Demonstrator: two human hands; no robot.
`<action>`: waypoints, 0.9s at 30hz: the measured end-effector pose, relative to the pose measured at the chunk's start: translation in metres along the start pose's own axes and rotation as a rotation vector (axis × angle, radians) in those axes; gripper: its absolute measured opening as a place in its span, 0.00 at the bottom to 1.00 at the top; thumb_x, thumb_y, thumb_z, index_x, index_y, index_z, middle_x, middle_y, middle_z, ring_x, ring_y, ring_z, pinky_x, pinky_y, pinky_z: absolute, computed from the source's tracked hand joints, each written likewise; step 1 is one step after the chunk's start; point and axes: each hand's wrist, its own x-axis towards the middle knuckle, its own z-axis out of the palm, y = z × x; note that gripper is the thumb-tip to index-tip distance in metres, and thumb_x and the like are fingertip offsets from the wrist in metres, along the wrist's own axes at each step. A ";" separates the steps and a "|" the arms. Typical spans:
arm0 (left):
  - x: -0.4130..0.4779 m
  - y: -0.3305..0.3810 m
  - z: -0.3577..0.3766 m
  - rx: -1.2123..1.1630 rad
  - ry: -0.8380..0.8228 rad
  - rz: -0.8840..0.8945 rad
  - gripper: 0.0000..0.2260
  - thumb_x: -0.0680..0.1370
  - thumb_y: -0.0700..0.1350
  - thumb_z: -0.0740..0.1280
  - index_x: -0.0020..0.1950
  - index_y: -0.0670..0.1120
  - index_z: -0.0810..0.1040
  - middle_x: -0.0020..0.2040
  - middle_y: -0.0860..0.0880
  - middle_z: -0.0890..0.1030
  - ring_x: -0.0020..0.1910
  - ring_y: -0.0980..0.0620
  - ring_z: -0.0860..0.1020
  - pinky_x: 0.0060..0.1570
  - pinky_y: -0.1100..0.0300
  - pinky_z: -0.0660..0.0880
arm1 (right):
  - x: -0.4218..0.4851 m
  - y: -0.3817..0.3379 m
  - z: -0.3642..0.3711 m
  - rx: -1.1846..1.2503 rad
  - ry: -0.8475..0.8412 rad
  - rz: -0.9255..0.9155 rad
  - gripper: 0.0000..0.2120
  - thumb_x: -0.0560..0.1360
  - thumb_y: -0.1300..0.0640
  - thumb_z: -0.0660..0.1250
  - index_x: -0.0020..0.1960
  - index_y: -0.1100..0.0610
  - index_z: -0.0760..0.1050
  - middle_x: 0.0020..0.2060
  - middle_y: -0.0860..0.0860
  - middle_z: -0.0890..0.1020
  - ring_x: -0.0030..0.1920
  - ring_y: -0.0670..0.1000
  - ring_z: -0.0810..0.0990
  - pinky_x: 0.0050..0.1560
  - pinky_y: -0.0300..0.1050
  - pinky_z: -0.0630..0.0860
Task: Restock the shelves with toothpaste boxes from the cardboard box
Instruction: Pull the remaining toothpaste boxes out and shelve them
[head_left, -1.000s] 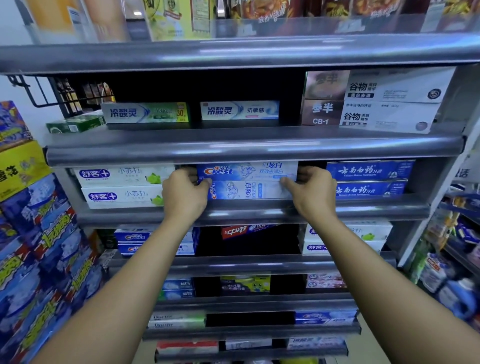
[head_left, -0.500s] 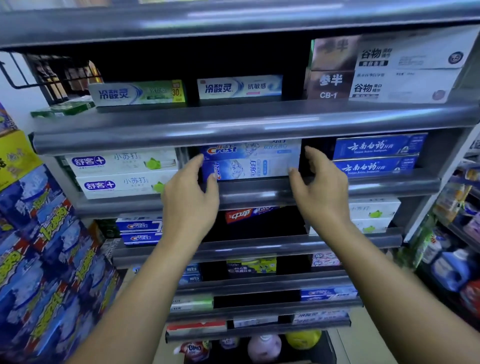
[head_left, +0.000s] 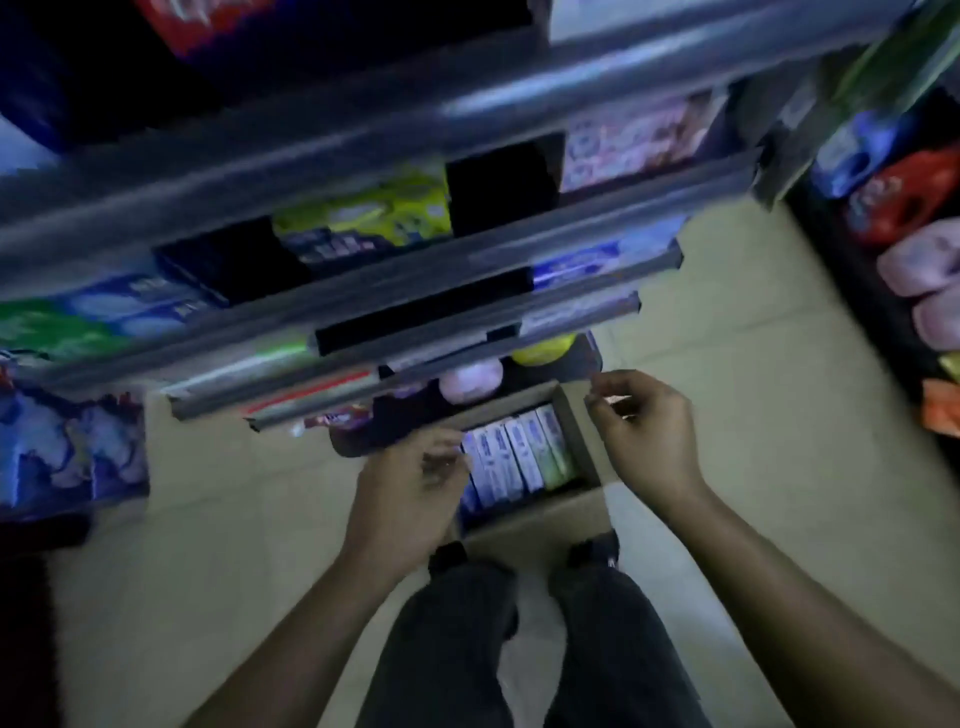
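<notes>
The view is dim and blurred, looking steeply down. An open cardboard box (head_left: 576, 431) stands on the floor at the foot of the shelves, just ahead of my feet. Several toothpaste boxes (head_left: 519, 454) stand on end inside it, white-blue with a green one at the right. My left hand (head_left: 410, 488) hovers over the box's left side, fingers loosely curled, holding nothing. My right hand (head_left: 644, 431) hangs above the box's right edge, fingers relaxed and empty. The grey shelves (head_left: 363, 270) slant across the upper view, partly stocked with dark gaps.
Blue packs (head_left: 67, 447) are stacked at the left on the floor. Pink, red and blue bottles (head_left: 914, 260) line a rack at the right. Pink and yellow bottles (head_left: 472, 379) sit on the lowest shelf behind the box. Beige floor tiles (head_left: 753, 395) lie to the right.
Both hands have left the Crest boxes on the shelf and dropped down over the cardboard box. The view has swung from the shelves to the floor.
</notes>
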 end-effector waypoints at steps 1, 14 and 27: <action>0.003 -0.025 0.025 0.027 -0.043 -0.091 0.06 0.74 0.49 0.72 0.47 0.61 0.82 0.44 0.62 0.84 0.45 0.64 0.81 0.50 0.60 0.78 | 0.002 0.032 0.011 -0.016 -0.046 0.099 0.05 0.75 0.62 0.72 0.50 0.56 0.84 0.42 0.50 0.86 0.38 0.51 0.82 0.46 0.55 0.81; 0.121 -0.346 0.349 0.328 -0.332 -0.649 0.17 0.77 0.55 0.70 0.58 0.47 0.72 0.48 0.46 0.78 0.41 0.48 0.77 0.34 0.58 0.68 | 0.030 0.382 0.219 -0.316 -0.575 0.483 0.02 0.74 0.58 0.69 0.44 0.52 0.77 0.37 0.48 0.77 0.34 0.45 0.72 0.28 0.32 0.64; 0.182 -0.455 0.452 0.712 0.139 -0.795 0.47 0.72 0.51 0.74 0.83 0.42 0.49 0.80 0.41 0.57 0.76 0.40 0.62 0.72 0.50 0.62 | 0.043 0.449 0.261 -0.290 -0.499 0.346 0.11 0.73 0.51 0.71 0.55 0.49 0.82 0.41 0.44 0.81 0.52 0.52 0.83 0.53 0.45 0.76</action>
